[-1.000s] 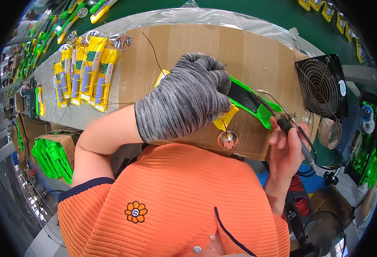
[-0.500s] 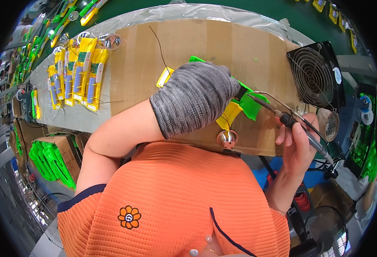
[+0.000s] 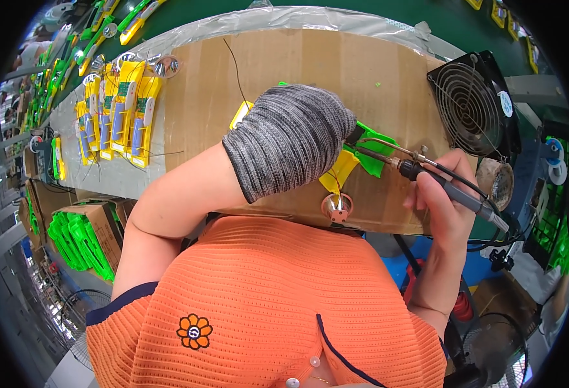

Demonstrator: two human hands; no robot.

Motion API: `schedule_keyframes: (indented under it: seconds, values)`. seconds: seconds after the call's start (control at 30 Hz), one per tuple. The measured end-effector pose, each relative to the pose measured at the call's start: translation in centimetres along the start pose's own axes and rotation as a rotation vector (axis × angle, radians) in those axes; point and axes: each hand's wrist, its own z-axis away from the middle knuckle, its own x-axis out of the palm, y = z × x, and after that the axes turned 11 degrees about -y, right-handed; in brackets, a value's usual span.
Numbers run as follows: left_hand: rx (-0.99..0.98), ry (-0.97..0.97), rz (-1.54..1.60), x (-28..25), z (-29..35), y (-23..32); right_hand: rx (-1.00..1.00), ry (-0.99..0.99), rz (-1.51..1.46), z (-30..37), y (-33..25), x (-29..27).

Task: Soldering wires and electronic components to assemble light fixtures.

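My left hand [image 3: 294, 139], in a grey knitted glove, is closed above the cardboard, its fingers mostly hidden from above. At its fingertips a small black part [image 3: 355, 134] shows. Beside and under it lie a green plastic casing [image 3: 379, 160] and a yellow plastic piece [image 3: 340, 169]. Wires run from the yellow piece to a shiny round reflector [image 3: 337, 208] near the cardboard's front edge. My bare right hand [image 3: 449, 197] grips a soldering iron [image 3: 449, 187] with a thin metal guide tube along it. The iron's tip points at the black part.
A black fan [image 3: 468, 107] with a wire grille stands at the right, a round tin [image 3: 495, 184] beside it. Several yellow lamp bodies [image 3: 119, 116] with blue cells and loose wires lie at the left. Below them a carton [image 3: 100, 233] holds green casings. Cardboard [image 3: 232, 64] covers the table.
The soldering iron has tilted flatter and its tip has moved left to the black part by my left fingertips. My left hand has shifted slightly left.
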Motion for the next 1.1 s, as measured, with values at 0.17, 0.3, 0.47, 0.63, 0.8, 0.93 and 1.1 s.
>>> schedule_keyframes:
  seconds: [0.17, 0.3, 0.47, 0.63, 0.8, 0.93, 1.1]
  values:
    - [0.048, 0.072, -0.014, -1.0, 0.1, 0.8, -0.002, -0.014, 0.03, -0.3, -0.2, 0.1]
    - [0.029, 0.062, -0.043, -0.7, -0.1, 0.5, 0.009, -0.016, 0.022, -0.3, -0.8, 0.3]
    - [0.043, 0.048, -0.014, -1.0, -0.6, 0.5, -0.057, 0.089, -0.029, 0.6, -0.6, 0.4]
    - [0.057, 0.059, -0.003, -0.9, -0.5, 0.5, -0.176, 0.157, -0.289, 1.6, 1.8, 1.3]
    - [-0.021, 0.012, -0.002, -1.2, -0.2, 0.7, -0.182, 0.256, -0.574, 0.9, 2.7, 3.9]
    - [-0.083, 0.11, 0.059, -0.8, 0.2, -0.1, -0.181, 0.234, -0.566, -1.1, 3.2, 4.1]
    - [-0.111, 0.195, 0.059, -0.4, 0.8, -0.2, -0.223, 0.176, -0.549, -1.6, 3.5, 4.0]
